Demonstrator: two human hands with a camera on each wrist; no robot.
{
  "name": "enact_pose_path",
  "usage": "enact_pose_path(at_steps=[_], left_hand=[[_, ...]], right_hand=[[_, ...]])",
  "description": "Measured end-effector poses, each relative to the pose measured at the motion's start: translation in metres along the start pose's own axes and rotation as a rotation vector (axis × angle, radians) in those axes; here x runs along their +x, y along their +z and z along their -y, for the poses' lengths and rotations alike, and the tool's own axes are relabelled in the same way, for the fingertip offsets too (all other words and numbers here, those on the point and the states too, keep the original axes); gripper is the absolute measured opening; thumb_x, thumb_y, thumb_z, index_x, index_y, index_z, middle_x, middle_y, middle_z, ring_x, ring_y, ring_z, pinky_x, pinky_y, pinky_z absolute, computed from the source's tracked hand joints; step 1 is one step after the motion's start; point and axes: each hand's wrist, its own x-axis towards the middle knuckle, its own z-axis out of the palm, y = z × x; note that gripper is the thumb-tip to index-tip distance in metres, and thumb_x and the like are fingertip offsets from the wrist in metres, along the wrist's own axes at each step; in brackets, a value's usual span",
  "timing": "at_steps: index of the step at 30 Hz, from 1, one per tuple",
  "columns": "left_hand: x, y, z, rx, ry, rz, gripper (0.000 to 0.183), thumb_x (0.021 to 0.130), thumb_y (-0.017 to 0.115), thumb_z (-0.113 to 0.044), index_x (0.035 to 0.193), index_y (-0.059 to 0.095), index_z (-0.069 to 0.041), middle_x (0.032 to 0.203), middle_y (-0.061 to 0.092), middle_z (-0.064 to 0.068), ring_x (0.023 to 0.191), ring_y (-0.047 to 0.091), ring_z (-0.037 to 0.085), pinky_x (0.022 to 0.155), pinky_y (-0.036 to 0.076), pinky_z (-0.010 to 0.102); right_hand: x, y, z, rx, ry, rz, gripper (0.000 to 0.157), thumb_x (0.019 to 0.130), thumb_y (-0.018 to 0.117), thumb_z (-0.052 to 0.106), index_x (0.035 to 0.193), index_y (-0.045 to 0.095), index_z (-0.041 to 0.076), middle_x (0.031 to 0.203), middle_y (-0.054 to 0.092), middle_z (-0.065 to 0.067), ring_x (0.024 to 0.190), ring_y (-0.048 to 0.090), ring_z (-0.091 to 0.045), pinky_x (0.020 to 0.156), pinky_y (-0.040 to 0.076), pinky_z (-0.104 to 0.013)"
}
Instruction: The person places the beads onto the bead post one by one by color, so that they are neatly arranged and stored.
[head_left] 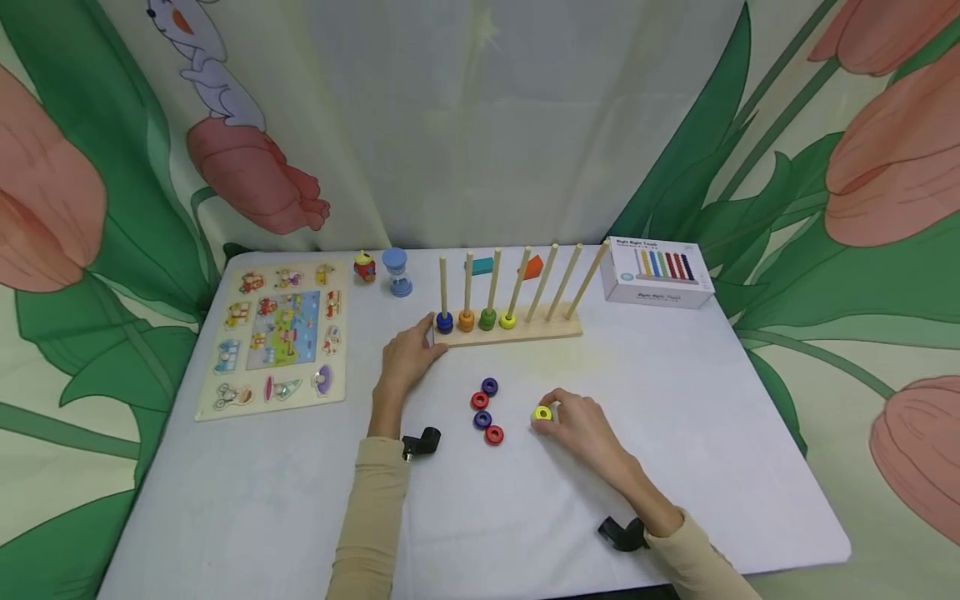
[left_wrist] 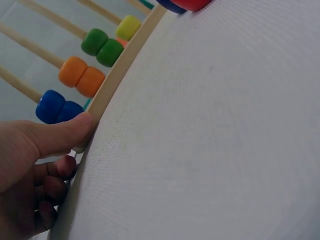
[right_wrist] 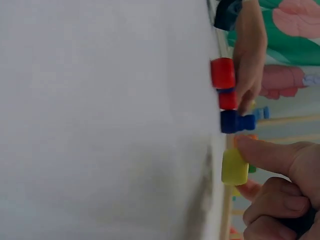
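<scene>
The wooden peg rack (head_left: 517,331) stands near the back of the table with several upright pegs. My left hand (head_left: 406,358) grips its left end, thumb on the front edge of the base. Two blue beads (left_wrist: 59,107), two orange beads (left_wrist: 81,76) and two green beads (left_wrist: 102,47) are stacked on the first three pegs; a single yellow bead (head_left: 507,321) sits on the fourth. The remaining pegs are bare. In front of the rack, my right hand (head_left: 588,429) pinches another yellow bead (right_wrist: 235,167) between thumb and finger, close over the table.
Two dark blue beads (head_left: 490,381) and two red beads (head_left: 494,441) lie in a line left of my right hand. A picture puzzle board (head_left: 337,333) is at the left. Behind stand a blue sand timer (head_left: 397,257), a small figure (head_left: 364,267) and a white box (head_left: 660,292).
</scene>
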Motion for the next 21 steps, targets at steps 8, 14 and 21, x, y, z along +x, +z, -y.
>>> enact_pose_path(at_steps=[8, 14, 21], left_hand=[[-0.001, 0.0, 0.001, 0.001, 0.007, -0.016, 0.07, 0.086, 0.068, -0.042, 0.144, 0.043, -0.014, 0.071, 0.057, 0.0, 0.059, 0.05, 0.018, 0.055, 0.036, 0.033], [-0.001, 0.002, 0.002, -0.001, 0.012, -0.023, 0.069, 0.086, 0.068, -0.042, 0.144, 0.042, -0.015, 0.071, 0.057, 0.0, 0.06, 0.049, 0.018, 0.055, 0.036, 0.033], [-0.001, 0.002, 0.003, 0.002, 0.005, -0.021, 0.07, 0.086, 0.068, -0.042, 0.145, 0.042, -0.016, 0.07, 0.056, 0.0, 0.058, 0.049, 0.017, 0.055, 0.036, 0.033]], right_hand=[[0.052, -0.065, 0.058, 0.013, -0.145, -0.169, 0.04, 0.082, 0.075, 0.033, 0.11, 0.066, 0.007, 0.054, 0.045, 0.0, 0.046, 0.038, -0.014, 0.043, 0.029, -0.028], [0.092, -0.115, 0.1, 0.062, -0.26, -0.43, 0.042, 0.085, 0.071, 0.036, 0.115, 0.064, 0.007, 0.054, 0.043, -0.004, 0.044, 0.037, -0.019, 0.041, 0.025, -0.03], [0.117, -0.12, 0.106, 0.042, -0.247, -0.449, 0.041, 0.087, 0.068, 0.037, 0.113, 0.064, 0.006, 0.055, 0.043, -0.006, 0.044, 0.037, -0.021, 0.041, 0.025, -0.031]])
